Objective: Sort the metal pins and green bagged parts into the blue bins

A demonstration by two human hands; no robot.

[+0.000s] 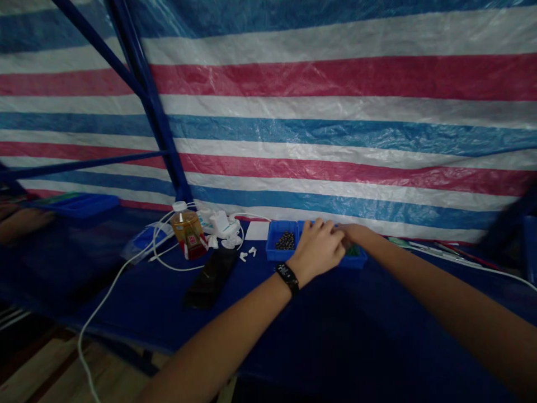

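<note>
My left hand [318, 246] reaches forward over a row of small blue bins [277, 253] on a dark blue table cover; its fingers are curled and pressed together above the middle bin. A black band sits on its wrist. My right hand [350, 232] meets it from the right, mostly hidden behind the left hand, fingers bunched over the same spot. What the fingers hold is hidden. The leftmost bin holds several small dark parts [286, 241]. Something green [353, 251] shows in the right bin.
A bottle of amber liquid [188, 231] stands left of the bins, beside white cables and chargers [222, 226] and a black flat object [212, 277]. A blue tray [79, 204] lies far left. A striped tarp [335, 112] hangs behind. Another person's arm [20, 221] rests at the left edge.
</note>
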